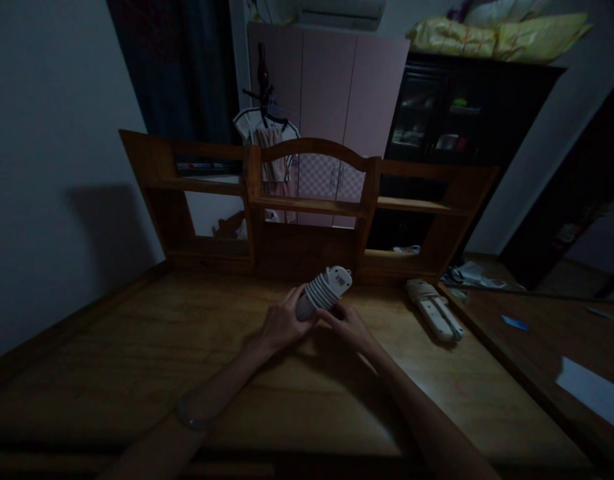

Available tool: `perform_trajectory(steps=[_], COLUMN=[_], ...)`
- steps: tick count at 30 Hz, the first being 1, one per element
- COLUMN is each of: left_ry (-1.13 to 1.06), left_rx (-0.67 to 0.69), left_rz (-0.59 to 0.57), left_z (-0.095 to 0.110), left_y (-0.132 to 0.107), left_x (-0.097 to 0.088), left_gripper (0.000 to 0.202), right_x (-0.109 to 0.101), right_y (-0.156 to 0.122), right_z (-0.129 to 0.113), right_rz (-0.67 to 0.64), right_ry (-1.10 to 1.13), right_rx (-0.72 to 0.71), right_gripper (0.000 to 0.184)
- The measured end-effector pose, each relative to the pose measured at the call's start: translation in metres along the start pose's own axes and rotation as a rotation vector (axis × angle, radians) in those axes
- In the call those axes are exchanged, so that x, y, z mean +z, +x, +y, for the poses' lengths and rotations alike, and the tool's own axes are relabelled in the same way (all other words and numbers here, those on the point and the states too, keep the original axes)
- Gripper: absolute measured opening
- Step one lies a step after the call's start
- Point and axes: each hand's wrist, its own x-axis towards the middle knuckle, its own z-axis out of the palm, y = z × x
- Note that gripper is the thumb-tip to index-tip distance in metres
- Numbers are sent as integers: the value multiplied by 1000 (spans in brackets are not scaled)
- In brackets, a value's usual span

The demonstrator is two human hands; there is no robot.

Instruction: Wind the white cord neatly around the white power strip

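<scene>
A white power strip (341, 280), its pale cord (321, 295) coiled round the body in several turns, is held tilted above the wooden desk. My left hand (284, 321) is closed around its lower left end. From the right, my right hand (347, 325) reaches to the underside of the coil, thumb and fingers closed at the cord; the exact grip is partly hidden. A second power strip (439, 319), also wrapped in its cord, lies on the desk to the right of my hands.
Behind the hands, a wooden shelf unit (311, 205) stands along the back of the desk (187, 333). A wall (51, 167) borders the left. At right, a lower brown surface (547, 327) carries a white sheet (594, 393) and a blue card (515, 323).
</scene>
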Motion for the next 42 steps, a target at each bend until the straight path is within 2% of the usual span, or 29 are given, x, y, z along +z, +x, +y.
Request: perform_trajectory(steps=[14, 20, 26, 34, 42], left_ry=[86, 71, 71, 76, 90], left_rx=[-52, -57, -56, -54, -54], left_rz=[6, 2, -50, -78, -81], left_z=[1, 1, 2, 1, 2], left_y=[-1, -1, -2, -1, -1], left_x=[2, 4, 3, 2, 1], left_gripper=[86, 82, 79, 84, 85], right_x=[7, 6, 7, 11, 14], right_y=[-5, -6, -6, -6, -4], right_z=[1, 1, 3, 6, 13], right_rz=[164, 147, 128, 124, 136], right_ry=[-275, -342, -394, -776, -797], right_rx=[-27, -61, -59, -52, -70], right_gripper=[53, 56, 59, 66, 67])
